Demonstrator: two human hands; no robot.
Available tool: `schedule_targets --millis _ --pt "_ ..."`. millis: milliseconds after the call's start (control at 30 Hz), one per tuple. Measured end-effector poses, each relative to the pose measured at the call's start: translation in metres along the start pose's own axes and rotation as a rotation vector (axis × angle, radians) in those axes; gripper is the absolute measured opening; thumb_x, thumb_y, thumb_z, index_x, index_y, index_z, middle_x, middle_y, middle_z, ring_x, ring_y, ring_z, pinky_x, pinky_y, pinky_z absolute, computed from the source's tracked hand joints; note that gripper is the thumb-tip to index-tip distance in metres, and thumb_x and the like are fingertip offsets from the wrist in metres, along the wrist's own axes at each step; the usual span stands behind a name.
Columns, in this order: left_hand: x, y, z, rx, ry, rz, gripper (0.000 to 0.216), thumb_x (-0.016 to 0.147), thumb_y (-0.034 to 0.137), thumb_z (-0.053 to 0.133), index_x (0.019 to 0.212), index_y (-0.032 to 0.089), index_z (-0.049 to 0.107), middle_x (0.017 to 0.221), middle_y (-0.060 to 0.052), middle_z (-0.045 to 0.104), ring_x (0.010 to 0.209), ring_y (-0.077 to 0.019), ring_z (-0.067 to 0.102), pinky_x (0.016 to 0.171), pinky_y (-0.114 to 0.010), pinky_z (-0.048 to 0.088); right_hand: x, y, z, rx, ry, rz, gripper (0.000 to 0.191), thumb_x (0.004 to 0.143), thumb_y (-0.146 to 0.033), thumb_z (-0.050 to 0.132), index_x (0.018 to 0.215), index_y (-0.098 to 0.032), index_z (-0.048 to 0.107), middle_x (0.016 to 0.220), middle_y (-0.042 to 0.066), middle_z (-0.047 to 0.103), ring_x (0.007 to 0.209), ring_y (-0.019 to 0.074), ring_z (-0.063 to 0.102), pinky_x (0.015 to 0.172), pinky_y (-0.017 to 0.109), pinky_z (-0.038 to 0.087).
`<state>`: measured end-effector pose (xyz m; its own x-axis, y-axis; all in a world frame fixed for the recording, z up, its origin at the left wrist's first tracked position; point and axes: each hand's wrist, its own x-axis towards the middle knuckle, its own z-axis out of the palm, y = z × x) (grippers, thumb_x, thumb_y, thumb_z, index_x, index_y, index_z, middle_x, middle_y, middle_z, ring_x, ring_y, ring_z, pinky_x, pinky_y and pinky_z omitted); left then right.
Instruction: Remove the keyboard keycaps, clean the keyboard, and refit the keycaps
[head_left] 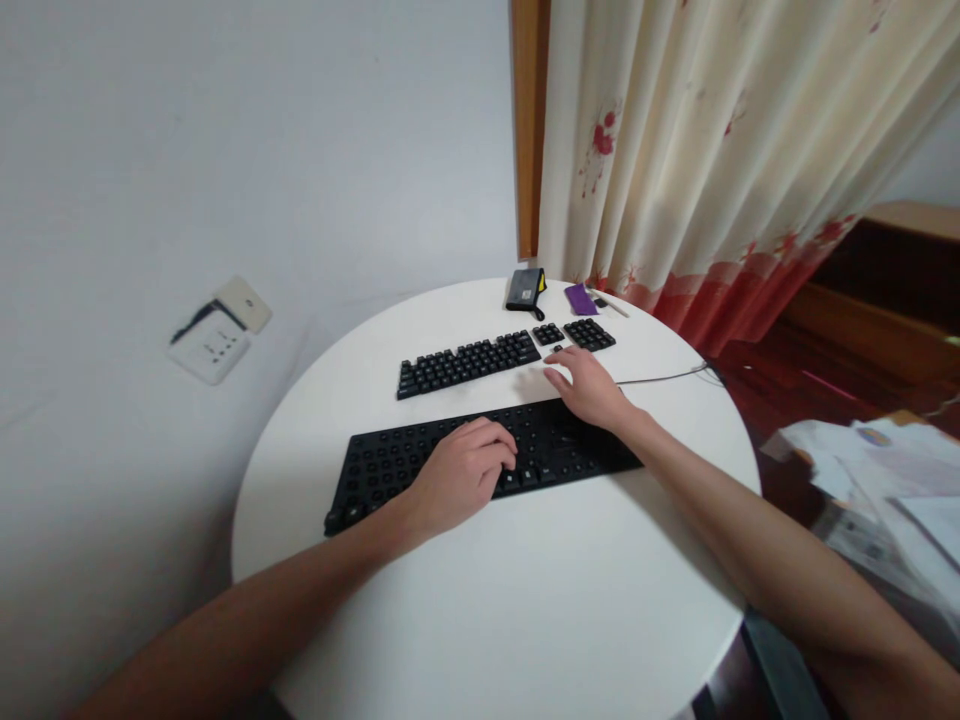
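A black keyboard base lies across the white round table, its left part stripped of most keycaps. Several caps sit on it along the lower row. My left hand rests on its middle, fingers bent and a little apart, with no held thing showing. Beyond the base, black keycaps are laid out in keyboard order, with a small navigation group and a number-pad group to the right. My right hand hovers over the base's upper right, thumb and forefinger apart, close to a loose keycap.
Near the table's far edge lie a dark pouch, a purple packet and a thin pale stick. A cable runs off to the right. Papers are piled beside the table; a curtain hangs behind.
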<state>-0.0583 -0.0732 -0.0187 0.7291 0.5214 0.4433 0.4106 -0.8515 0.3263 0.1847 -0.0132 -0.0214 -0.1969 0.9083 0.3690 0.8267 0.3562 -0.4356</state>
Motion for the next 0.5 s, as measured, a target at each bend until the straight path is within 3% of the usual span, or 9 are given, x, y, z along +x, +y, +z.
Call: schedule_targets --millis 167,500 --pt "0.000 0.001 0.001 0.004 -0.001 0.000 0.026 0.087 0.003 0.048 0.080 0.018 0.068 0.094 -0.004 0.066 0.090 -0.0171 0.059 0.083 -0.033 0.051 0.008 0.018 0.012 -0.256 -0.031 0.199 0.045 0.100 -0.046 0.036 0.130 -0.023 0.058 0.139 0.013 0.051 0.122 0.0325 0.042 0.096 0.049 0.037" --pt "0.000 0.001 0.000 0.006 -0.006 -0.006 0.025 0.087 0.004 0.049 0.082 0.018 0.069 0.096 -0.004 0.067 0.091 -0.0169 0.059 0.084 -0.033 0.050 0.012 0.013 0.018 -0.363 -0.095 0.200 0.055 0.099 -0.057 0.024 0.130 -0.026 0.058 0.135 0.014 0.051 0.119 0.0354 0.038 0.093 0.056 0.033"
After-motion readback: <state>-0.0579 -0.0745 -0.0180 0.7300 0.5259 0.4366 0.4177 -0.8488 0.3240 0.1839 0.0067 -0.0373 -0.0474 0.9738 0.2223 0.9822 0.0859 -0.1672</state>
